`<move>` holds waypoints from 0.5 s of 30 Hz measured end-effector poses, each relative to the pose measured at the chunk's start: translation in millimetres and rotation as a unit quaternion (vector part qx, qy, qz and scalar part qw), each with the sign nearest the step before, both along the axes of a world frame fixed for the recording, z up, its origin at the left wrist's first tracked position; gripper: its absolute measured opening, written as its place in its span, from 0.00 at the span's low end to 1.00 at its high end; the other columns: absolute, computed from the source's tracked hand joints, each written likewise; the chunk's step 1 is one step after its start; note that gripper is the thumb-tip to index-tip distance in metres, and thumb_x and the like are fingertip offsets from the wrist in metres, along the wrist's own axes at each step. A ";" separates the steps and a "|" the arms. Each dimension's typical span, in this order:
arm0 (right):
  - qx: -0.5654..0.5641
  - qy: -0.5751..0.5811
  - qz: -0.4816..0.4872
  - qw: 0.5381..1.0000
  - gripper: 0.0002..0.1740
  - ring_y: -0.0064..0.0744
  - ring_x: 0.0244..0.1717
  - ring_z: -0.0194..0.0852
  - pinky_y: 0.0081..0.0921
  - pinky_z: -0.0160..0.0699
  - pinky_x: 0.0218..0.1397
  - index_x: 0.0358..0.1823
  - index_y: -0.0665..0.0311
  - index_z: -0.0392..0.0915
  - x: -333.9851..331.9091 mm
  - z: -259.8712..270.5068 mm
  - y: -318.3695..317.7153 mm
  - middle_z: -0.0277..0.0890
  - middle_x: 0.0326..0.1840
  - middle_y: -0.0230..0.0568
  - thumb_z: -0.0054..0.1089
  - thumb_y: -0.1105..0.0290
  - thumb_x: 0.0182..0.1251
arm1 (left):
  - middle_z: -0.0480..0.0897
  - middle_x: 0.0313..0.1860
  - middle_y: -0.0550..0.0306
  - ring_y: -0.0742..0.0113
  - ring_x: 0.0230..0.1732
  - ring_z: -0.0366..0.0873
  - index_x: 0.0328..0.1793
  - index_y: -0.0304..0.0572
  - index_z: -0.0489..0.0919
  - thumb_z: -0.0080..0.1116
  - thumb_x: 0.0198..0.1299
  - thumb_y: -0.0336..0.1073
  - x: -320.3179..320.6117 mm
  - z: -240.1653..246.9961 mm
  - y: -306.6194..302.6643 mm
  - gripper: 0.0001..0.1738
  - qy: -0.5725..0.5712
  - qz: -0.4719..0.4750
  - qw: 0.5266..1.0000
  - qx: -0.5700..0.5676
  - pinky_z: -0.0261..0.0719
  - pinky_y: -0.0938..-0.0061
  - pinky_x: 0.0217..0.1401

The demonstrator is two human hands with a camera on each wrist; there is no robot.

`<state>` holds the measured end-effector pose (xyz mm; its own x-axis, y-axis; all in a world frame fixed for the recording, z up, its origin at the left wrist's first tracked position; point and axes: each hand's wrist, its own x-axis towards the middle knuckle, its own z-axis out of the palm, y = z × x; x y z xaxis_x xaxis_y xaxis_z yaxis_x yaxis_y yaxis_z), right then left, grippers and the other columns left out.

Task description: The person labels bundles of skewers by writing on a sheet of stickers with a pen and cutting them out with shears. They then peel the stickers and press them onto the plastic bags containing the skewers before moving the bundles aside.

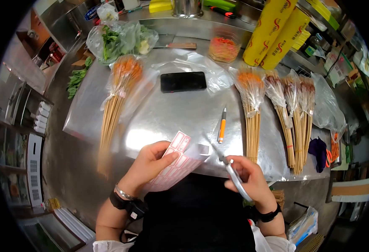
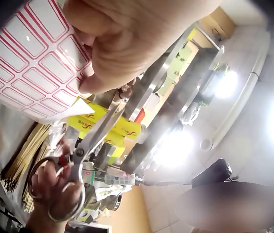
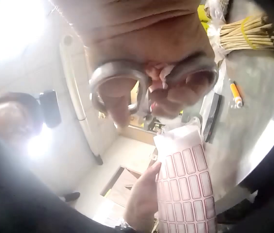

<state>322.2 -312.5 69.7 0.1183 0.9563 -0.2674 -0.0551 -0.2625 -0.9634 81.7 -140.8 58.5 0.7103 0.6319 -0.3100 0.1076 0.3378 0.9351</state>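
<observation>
Currently, the left hand (image 1: 153, 164) pinches a sheet of labels (image 1: 172, 170) between thumb and fingers, and the sheet, printed with rows of red-bordered boxes, bends in a curve over the near edge of the metal table (image 1: 167, 115), in front of the person's black clothing. The right hand (image 1: 253, 180) grasps a pair of scissors (image 1: 237, 181), thumb and fingers through the 2 loops, as the right wrist view shows. Its blades point away from the person, just beside the right-hand end of the sheet; whether they touch it, I cannot tell. Just beyond the scissors lies an orange and grey pen (image 1: 222, 126), and farther back a black phone (image 1: 183, 82) lies flat near clear plastic film (image 1: 218, 77). To the left of the phone is 1 bagged skewer bundle (image 1: 114, 108) with an orange top; to the right of the pen lies another orange-topped bundle (image 1: 252, 117), beside darker-topped bundles (image 1: 292, 113). Along the back are a bag of greens (image 1: 123, 40), a clear tub (image 1: 225, 47) with reddish contents, and 2 yellow rolls (image 1: 269, 31) leaning side by side.
</observation>
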 end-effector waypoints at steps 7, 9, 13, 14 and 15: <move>-0.103 0.093 0.093 0.986 0.35 0.14 0.49 0.70 0.15 0.69 0.56 0.67 0.64 0.71 6.2 -5.1 -27.1 0.76 0.48 0.25 0.76 0.77 0.58 | 0.84 0.46 0.61 0.79 0.47 0.79 0.58 0.31 0.80 0.60 0.69 0.32 -12.6 6.9 7.0 0.16 0.010 -0.035 0.999 -0.007 0.78 0.79 0.52; -0.117 0.081 0.078 0.987 0.34 0.15 0.50 0.71 0.15 0.69 0.57 0.67 0.64 0.72 7.1 -8.9 -36.0 0.76 0.48 0.26 0.75 0.78 0.58 | 0.84 0.46 0.61 0.79 0.47 0.79 0.59 0.31 0.80 0.60 0.69 0.32 -12.9 8.2 7.4 0.16 0.004 -0.042 0.999 -0.025 0.78 0.79 0.52; -0.124 0.089 0.069 0.986 0.34 0.16 0.50 0.71 0.17 0.69 0.57 0.68 0.64 0.72 5.3 -8.9 -35.8 0.76 0.48 0.26 0.74 0.78 0.59 | 0.84 0.45 0.61 0.79 0.45 0.79 0.58 0.31 0.80 0.59 0.69 0.33 -10.4 9.3 8.8 0.15 0.009 -0.074 0.996 -0.042 0.78 0.80 0.50; -0.126 0.097 0.066 0.985 0.34 0.16 0.49 0.71 0.17 0.70 0.57 0.68 0.63 0.72 3.7 -8.2 -35.5 0.76 0.47 0.26 0.74 0.78 0.59 | 0.84 0.45 0.61 0.79 0.45 0.79 0.58 0.31 0.80 0.59 0.69 0.33 -9.0 8.0 8.2 0.15 0.012 -0.087 0.995 -0.039 0.78 0.80 0.50; -0.128 0.104 0.063 0.984 0.34 0.16 0.49 0.71 0.17 0.70 0.57 0.68 0.63 0.72 2.0 -7.1 -34.1 0.75 0.47 0.26 0.74 0.78 0.59 | 0.84 0.45 0.61 0.78 0.45 0.79 0.57 0.31 0.80 0.59 0.69 0.33 -7.7 7.4 7.3 0.15 0.015 -0.093 0.995 -0.041 0.78 0.80 0.50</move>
<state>324.3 -346.6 62.7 -0.0789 0.8578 -0.5078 -0.1956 -0.5129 -0.8359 73.9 -133.5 65.9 0.8021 0.4626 -0.3777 0.2028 0.3838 0.9009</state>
